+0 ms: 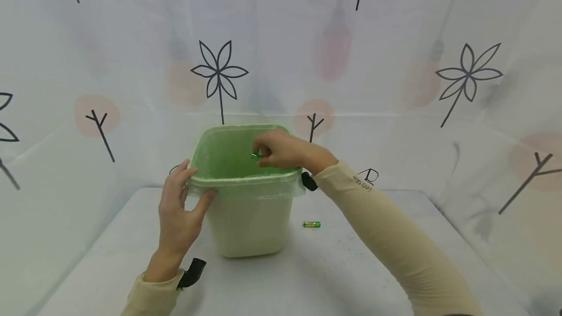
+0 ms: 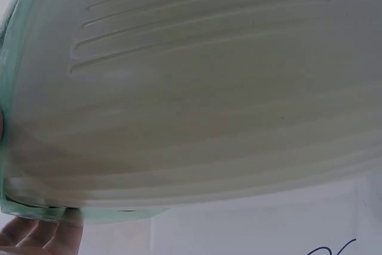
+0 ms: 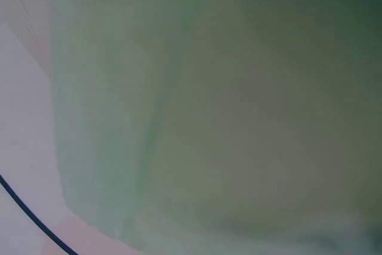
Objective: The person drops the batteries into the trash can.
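Observation:
A pale trash can (image 1: 250,228) stands on the table, lined with a thin green bag (image 1: 215,152) folded over its rim. My left hand (image 1: 180,208) holds it at the left corner of the rim, thumb against the near side and fingers over the edge. In the left wrist view, the fingers (image 2: 45,234) show by the bag's edge. Above the opening, my right hand (image 1: 283,149) pinches a small green battery (image 1: 255,156). The right wrist view shows the green bag (image 3: 101,117) close up and blurred; the hand is out of that view.
Another green battery (image 1: 311,224) lies on the white table (image 1: 342,267), to the right of the trash can. Behind the table hangs a white cloth (image 1: 272,38) with flower and twig drawings. Black straps (image 1: 191,273) circle the wrists.

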Motion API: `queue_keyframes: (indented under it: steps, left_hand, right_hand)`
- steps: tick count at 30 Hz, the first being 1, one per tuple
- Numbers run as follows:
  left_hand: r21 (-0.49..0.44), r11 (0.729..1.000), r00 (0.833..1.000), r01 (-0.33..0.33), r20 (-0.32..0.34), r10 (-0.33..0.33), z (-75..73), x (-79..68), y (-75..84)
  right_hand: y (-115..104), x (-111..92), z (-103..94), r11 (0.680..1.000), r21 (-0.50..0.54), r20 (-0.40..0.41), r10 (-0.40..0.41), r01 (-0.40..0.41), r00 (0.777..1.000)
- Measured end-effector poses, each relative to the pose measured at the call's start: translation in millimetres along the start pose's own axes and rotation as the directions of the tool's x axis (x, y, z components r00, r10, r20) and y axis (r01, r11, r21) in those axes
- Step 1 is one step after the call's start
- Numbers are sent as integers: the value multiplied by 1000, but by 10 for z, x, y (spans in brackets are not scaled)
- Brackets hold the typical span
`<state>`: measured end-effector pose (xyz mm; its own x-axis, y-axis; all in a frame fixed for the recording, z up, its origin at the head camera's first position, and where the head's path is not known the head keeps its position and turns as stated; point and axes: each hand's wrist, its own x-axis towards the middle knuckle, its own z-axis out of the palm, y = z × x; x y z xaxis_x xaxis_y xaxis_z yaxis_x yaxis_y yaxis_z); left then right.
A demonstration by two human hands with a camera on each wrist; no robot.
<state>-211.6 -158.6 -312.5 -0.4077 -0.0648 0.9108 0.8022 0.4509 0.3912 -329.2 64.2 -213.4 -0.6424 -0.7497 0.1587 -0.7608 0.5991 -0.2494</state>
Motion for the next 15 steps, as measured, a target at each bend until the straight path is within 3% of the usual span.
queue_keyframes:
  steps: [15]
  left_hand:
    - [5,1000,1000,-6,-9,6,13,-28,-34]
  right_hand:
    - [-4,9,28,999,-53,-3,-5,5,1000]
